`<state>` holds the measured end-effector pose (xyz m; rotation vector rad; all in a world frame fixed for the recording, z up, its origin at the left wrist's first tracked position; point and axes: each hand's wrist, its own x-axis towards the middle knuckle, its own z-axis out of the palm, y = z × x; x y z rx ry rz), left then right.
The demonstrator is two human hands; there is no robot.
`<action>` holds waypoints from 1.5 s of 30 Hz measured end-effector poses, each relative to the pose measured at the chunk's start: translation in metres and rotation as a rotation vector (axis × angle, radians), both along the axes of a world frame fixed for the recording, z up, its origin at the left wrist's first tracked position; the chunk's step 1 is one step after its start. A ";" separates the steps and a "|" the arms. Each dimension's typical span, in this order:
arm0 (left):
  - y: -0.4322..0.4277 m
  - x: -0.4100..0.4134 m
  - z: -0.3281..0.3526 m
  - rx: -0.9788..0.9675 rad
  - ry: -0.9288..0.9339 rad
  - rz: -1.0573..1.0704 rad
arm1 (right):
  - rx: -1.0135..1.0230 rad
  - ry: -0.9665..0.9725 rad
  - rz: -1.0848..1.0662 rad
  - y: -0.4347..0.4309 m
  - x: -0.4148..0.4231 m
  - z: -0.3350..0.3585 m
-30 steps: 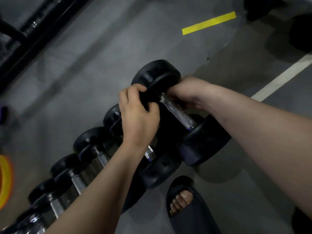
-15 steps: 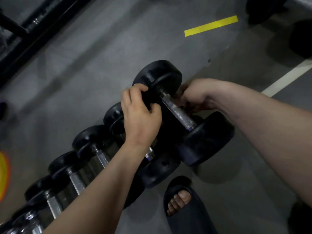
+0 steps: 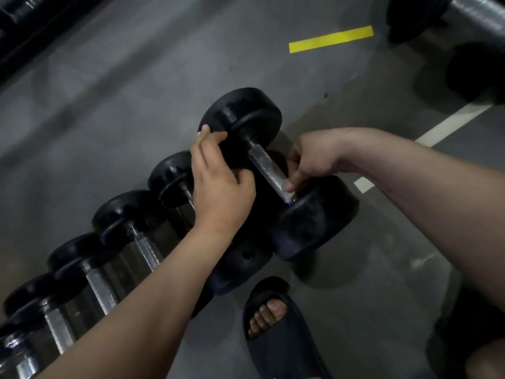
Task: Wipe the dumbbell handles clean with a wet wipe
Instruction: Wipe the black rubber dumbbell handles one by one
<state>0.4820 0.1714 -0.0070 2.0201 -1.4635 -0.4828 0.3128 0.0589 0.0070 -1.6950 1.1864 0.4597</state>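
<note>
Obs., left to right. The row of dumbbells (image 3: 123,242) lies on the grey floor (image 3: 136,105), chrome handles showing.

The left hand (image 3: 221,187) grips the far head of the end dumbbell (image 3: 246,119), with fingers curled over its rim and the thumb underneath. This dumbbell sits raised at the right end of the row. What bears it is hidden.

Its handle (image 3: 269,170) is bare along most of its length. The right hand (image 3: 314,160) pinches the handle's near end, thumb on top and fingers curled behind. No wet wipe can be made out, and it may be under the fingers.

A foot in a slide sandal (image 3: 278,332) stands close below.

Judgement: brace the head firmly, wrap the wipe fully round the bar, stroke end to end while turning, and mind the toes.
</note>
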 end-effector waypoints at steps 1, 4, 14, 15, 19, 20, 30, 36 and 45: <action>0.000 0.001 0.000 0.006 -0.006 -0.002 | -0.027 -0.001 -0.004 0.001 0.000 0.002; 0.001 0.001 0.000 0.014 -0.002 0.008 | -0.099 -0.098 -0.180 0.004 0.008 -0.005; 0.003 0.002 0.002 0.007 -0.004 0.005 | -0.102 0.106 0.176 0.006 0.002 0.006; 0.003 0.002 0.002 0.008 -0.006 0.004 | -0.077 0.126 0.193 0.005 0.002 0.007; 0.005 0.003 0.004 0.005 0.007 -0.007 | -0.019 0.098 0.167 0.001 0.005 0.006; 0.005 0.004 0.004 0.011 0.006 -0.008 | -0.024 0.091 0.165 0.001 0.004 0.006; 0.006 0.002 0.008 0.012 0.014 0.029 | 0.097 -0.239 -0.238 0.002 -0.011 0.019; 0.017 -0.007 0.016 -0.077 0.121 0.075 | 0.408 -0.437 -0.378 0.003 -0.013 0.016; 0.012 -0.025 0.012 0.240 0.296 0.015 | -0.137 -0.210 -0.269 0.014 -0.008 -0.005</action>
